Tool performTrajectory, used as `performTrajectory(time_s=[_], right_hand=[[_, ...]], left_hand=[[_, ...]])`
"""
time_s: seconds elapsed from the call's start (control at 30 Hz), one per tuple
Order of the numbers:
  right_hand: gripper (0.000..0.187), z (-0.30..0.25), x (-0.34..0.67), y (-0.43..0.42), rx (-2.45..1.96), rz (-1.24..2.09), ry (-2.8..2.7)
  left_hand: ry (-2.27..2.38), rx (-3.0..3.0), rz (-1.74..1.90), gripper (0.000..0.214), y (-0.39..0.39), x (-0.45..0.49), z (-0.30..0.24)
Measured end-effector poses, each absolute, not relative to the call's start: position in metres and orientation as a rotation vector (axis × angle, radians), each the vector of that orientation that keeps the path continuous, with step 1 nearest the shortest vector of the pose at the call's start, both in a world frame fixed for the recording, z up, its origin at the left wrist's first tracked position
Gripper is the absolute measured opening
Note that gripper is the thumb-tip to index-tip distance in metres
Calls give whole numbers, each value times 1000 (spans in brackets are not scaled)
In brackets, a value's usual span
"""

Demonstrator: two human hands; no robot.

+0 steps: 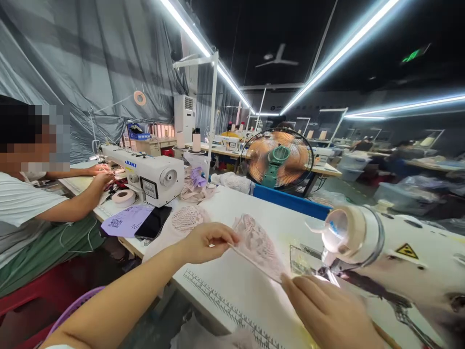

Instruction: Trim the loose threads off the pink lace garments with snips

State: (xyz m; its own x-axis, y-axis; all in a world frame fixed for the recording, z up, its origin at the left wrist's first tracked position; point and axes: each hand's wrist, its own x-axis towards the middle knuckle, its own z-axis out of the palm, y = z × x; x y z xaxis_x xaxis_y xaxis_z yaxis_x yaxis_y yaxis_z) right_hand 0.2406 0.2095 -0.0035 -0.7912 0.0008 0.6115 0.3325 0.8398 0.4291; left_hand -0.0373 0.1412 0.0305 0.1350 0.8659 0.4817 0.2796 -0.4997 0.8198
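Observation:
A pale pink lace bra cup [256, 242] is stretched by its edge between my two hands, just above the white sewing table [221, 286]. My left hand [207, 242] pinches the left end of that edge between thumb and fingers. At the other end my right hand [327, 305] has its fingertips closed on the edge, close to the sewing machine [395, 261] on the right. Another lace cup [189, 218] lies on the table beyond my left wrist. A ruler scale [225, 305] is printed along the table's near side.
On the left, a co-worker's hands [103, 174] are at a JUKI sewing machine [152, 177]. A phone [153, 222] rests on a purple paper [125, 220], near a tape roll [123, 198]. Beyond the table stands a large fan [278, 157]; a purple basket [78, 303] sits below left.

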Motion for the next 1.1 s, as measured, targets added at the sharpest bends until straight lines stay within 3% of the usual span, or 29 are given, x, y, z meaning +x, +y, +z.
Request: performTrajectory(time_s=[0.2, 0.4, 0.57, 0.9, 1.1], right_hand=[[29, -73, 221, 193, -204, -498, -2650], [35, -73, 228, 193, -158, -463, -2739], [36, -72, 230, 193, -124, -524, -2768], [36, -74, 236, 196, -124, -427, -2779], [33, -72, 233, 192, -197, -292, -2799]], left_hand=[[1442, 1774, 1291, 16, 109, -49, -62], [1713, 2016, 1298, 21, 76, -40, -52], [1787, 2631, 952, 24, 65, -17, -67], [1952, 2528, 1007, 22, 57, -31, -87], [1683, 2504, 1271, 18, 64, -16, -67]])
